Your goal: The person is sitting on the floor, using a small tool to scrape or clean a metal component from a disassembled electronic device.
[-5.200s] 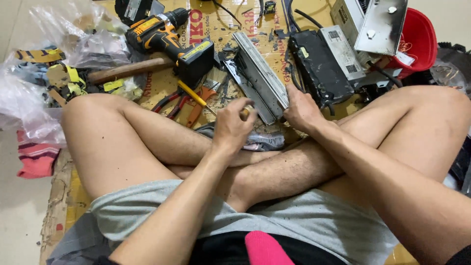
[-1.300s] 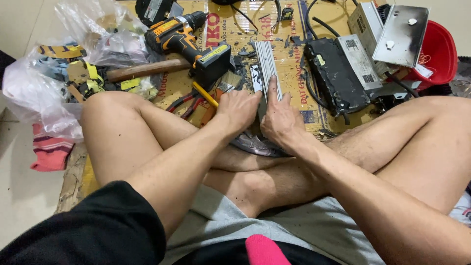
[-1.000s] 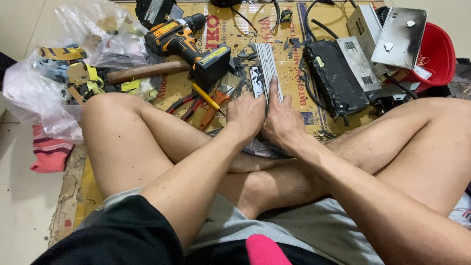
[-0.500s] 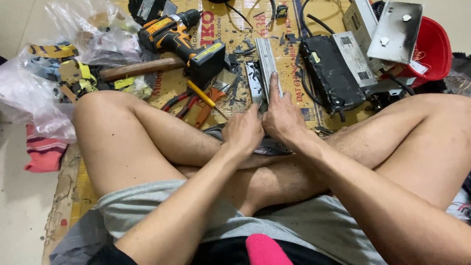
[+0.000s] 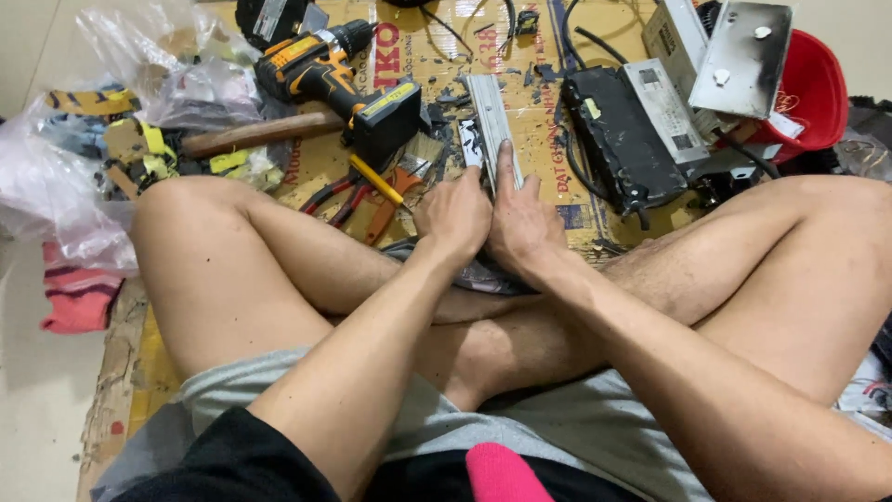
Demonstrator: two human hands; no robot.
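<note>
A person sits cross-legged on flattened cardboard [image 5: 544, 37] spread over the floor, seen from above. Both hands meet on a long, narrow strip of grey metal [image 5: 491, 116], ribbed along its length, which lies on the cardboard and runs straight away from the fingers. The right hand [image 5: 520, 223] presses flat on the strip's near end, index finger stretched along it. The left hand [image 5: 455, 214] is curled closed just beside it, touching the strip's left edge; whether it grips anything cannot be told.

Beyond the right hand and to its right stands a red plastic bucket [image 5: 818, 88], with a bent sheet-metal plate [image 5: 743, 56] leaning across its mouth; its contents are hidden. Nearer that hand lies a black electronics box [image 5: 618, 135] with cables. Far to the left of the left hand, clear plastic bags [image 5: 56, 186] hold yellow and dark scraps. Beyond the left hand lie an orange-and-black cordless drill [image 5: 334, 84], a wooden-handled hammer [image 5: 260, 135], red-handled pliers [image 5: 339, 197] and a yellow-handled screwdriver [image 5: 376, 178].
</note>
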